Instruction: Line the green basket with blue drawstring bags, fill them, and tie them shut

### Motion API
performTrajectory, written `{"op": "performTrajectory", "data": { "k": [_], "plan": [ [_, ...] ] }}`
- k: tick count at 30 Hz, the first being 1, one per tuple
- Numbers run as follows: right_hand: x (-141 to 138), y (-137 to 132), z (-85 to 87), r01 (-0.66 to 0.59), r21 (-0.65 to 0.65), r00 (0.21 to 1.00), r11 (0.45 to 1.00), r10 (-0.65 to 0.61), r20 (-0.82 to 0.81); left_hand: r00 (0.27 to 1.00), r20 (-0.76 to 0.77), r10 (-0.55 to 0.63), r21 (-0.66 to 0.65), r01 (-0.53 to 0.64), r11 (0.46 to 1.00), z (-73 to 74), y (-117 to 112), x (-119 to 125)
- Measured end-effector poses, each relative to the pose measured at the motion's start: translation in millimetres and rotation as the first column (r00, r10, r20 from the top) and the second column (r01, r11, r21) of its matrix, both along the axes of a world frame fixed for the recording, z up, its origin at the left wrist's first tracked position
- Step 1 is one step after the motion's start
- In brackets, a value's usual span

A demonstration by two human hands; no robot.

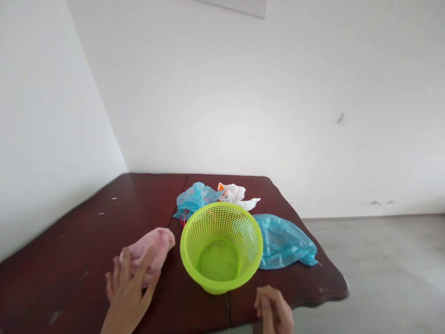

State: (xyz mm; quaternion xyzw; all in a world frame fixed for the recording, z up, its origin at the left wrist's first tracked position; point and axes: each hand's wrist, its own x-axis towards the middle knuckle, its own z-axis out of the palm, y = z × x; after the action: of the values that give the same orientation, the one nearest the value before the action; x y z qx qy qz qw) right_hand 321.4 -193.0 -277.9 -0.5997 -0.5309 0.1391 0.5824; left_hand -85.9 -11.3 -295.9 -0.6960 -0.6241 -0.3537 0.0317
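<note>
A crumpled pink cloth (158,246) lies on the dark red-brown table, left of a lime-green plastic basket (221,260). My left hand (128,290) is over the near side of the cloth, its fingers spread and partly covering it; whether they press on it I cannot tell. The basket stands upright with nothing visible inside. At the table's front edge, right of the basket, my right hand (275,310) is curled, thumb against fingers, and no object shows in it.
Behind the basket lie a crumpled blue plastic bag (196,197) and a white bag with orange marks (238,194). Another blue bag (283,243) lies flat to the right. Small scraps dot the left of the table (79,232). White walls border it behind and left.
</note>
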Motion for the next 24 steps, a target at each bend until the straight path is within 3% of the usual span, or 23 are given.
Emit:
{"op": "performTrajectory", "data": {
  "k": [3,5,7,8,9,11,14,19,21,24],
  "plan": [
    [20,51,28.0,0.217,0.189,0.951,0.958,-0.163,-0.263,1.0,0.01,0.01,0.066,-0.011,0.998,7.7,-8,-7],
    [35,102,55.4,0.23,0.197,0.952,0.953,-0.178,-0.25,1.0,0.005,0.026,0.07,-0.027,0.997,11.3,-11,-10],
    [51,157,84.9,0.157,0.08,0.987,0.984,-0.154,-0.038,0.999,-0.005,0.036,0.074,-0.036,0.997,11.4,-11,-11],
    [59,185,98.2,0.101,-0.051,0.99,0.994,-0.095,0.108,0.999,-0.012,0.031,0.08,-0.03,0.996,10.1,-11,-12],
    [65,211,109.6,0.07,-0.216,0.967,0.974,-0.013,0.254,1.0,-0.019,0.019,0.09,-0.017,0.996,8.1,-10,-12],
    [72,256,124.1,0.027,-0.333,0.94,0.943,0.089,0.329,0.999,-0.034,-0.017,0.119,0.021,0.993,3.6,-7,-14],
    [70,300,125.3,0.017,-0.483,0.907,0.875,0.19,0.377,0.997,-0.052,-0.056,0.143,0.063,0.988,0.0,-4,-16],
    [62,329,109.8,0.1,-0.635,0.886,0.766,0.221,0.407,0.997,-0.025,-0.07,0.096,0.073,0.993,3.3,-1,-19],
    [64,337,110.4,0.141,-0.626,0.897,0.767,0.168,0.408,0.997,-0.026,-0.077,0.093,0.079,0.993,2.3,0,-22],
    [76,350,119.5,0.211,-0.539,0.921,0.815,0.018,0.388,0.994,-0.069,-0.09,0.13,0.098,0.987,-4.3,5,-27]
  ]
}}
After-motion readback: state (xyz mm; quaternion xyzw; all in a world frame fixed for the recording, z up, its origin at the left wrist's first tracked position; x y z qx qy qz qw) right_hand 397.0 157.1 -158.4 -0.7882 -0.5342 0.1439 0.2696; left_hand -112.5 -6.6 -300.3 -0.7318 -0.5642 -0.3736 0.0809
